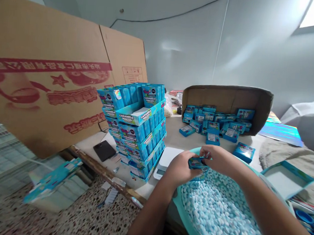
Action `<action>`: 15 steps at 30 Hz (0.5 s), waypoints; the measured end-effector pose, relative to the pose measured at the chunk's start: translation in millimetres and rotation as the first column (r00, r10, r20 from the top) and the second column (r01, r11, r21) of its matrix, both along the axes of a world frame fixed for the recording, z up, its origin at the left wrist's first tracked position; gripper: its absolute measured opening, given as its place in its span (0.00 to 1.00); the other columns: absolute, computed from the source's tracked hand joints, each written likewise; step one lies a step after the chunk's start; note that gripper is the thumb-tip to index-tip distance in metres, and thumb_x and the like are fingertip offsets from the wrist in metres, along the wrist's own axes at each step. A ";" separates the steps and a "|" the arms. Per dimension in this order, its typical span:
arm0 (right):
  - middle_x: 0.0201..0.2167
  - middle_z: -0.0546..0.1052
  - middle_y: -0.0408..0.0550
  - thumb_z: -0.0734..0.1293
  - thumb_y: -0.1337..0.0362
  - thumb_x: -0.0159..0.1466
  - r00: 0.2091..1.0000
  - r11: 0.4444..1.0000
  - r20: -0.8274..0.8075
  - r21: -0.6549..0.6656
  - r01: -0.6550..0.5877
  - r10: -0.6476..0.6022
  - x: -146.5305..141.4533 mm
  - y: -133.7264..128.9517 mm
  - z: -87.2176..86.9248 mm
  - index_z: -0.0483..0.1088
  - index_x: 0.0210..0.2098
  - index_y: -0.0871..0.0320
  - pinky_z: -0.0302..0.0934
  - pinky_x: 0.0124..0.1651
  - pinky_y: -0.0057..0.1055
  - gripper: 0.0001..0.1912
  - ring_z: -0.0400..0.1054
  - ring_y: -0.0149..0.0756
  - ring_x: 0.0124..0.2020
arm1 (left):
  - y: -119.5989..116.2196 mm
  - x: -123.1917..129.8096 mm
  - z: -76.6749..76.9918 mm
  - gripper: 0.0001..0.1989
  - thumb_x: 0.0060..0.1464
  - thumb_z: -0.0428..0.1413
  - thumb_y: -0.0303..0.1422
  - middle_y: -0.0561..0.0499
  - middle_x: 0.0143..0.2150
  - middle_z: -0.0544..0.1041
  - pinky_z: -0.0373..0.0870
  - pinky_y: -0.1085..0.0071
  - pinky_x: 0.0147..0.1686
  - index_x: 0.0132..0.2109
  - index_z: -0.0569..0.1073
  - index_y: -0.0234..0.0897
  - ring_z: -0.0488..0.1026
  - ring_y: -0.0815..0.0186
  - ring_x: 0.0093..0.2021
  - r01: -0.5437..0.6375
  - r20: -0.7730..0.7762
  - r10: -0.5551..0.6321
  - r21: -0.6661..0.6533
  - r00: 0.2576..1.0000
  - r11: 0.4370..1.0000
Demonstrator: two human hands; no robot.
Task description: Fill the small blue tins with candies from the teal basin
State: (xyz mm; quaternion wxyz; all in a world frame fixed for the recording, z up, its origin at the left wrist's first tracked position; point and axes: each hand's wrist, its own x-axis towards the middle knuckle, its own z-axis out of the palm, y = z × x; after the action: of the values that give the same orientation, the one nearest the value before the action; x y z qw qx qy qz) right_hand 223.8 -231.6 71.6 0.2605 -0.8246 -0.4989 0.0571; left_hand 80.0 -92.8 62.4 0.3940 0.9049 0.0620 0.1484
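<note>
My left hand (pixel 181 168) is wrapped round a small blue candy box (pixel 197 163), holding it over the far left rim of a turquoise basin (pixel 184 211). My right hand (pixel 215 157) is closed at the box's upper right edge, its fingertips pinching there. Light blue and white candies (pixel 220 209) fill much of the basin. Just left of the hands stands a white kitchen scale (pixel 167 160), partly covered by my left hand. Beyond it rises a tall stack of blue display trays (pixel 139 130) packed with candy boxes; the top tray has a gap at its front.
A cardboard carton (pixel 226 96) lies on its side at the back, small blue boxes spilling out. One more blue box (pixel 243 152) and an unfilled tray (pixel 288 178) are at the right. A large carton (pixel 54 73) stands left, near a black flat object (pixel 104 150).
</note>
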 end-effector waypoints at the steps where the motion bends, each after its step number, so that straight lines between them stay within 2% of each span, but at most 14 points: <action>1: 0.34 0.78 0.46 0.66 0.70 0.55 1.000 1.000 0.003 -0.002 -0.001 0.001 0.0 0.1 0.1 0.73 0.35 0.55 0.58 0.35 0.31 0.08 0.70 0.38 0.35 | 0.3 0.1 -0.3 0.23 0.46 0.67 0.34 0.45 0.49 0.80 0.73 0.62 0.51 0.52 0.79 0.39 0.77 0.55 0.50 0.000 0.001 0.000 0.001 1.000 1.000; 7: 0.32 0.77 0.45 0.62 0.69 0.60 0.999 1.000 -0.023 -0.010 -0.023 0.023 -5.9 -3.1 13.4 0.73 0.34 0.55 0.57 0.34 0.31 0.08 0.68 0.36 0.32 | 2.9 0.7 -4.5 0.24 0.46 0.68 0.37 0.45 0.49 0.80 0.73 0.61 0.51 0.52 0.79 0.38 0.76 0.54 0.50 0.000 0.002 0.000 -0.009 1.000 1.000; 15: 0.27 0.74 0.44 0.61 0.64 0.63 0.999 0.998 -0.052 0.068 0.002 0.001 -11.6 -6.8 24.5 0.70 0.32 0.55 0.56 0.33 0.31 0.07 0.66 0.35 0.29 | 1.9 -0.4 -2.5 0.22 0.46 0.67 0.36 0.45 0.49 0.80 0.72 0.61 0.49 0.50 0.79 0.38 0.76 0.53 0.50 -0.001 -0.019 0.001 -0.009 1.000 1.000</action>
State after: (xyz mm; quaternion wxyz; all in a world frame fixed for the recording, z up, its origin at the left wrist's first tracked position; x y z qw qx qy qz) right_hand 212.2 -238.3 96.1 0.3015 -0.8136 -0.4933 0.0616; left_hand 79.7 -90.9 59.9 0.3976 0.9044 0.0668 0.1396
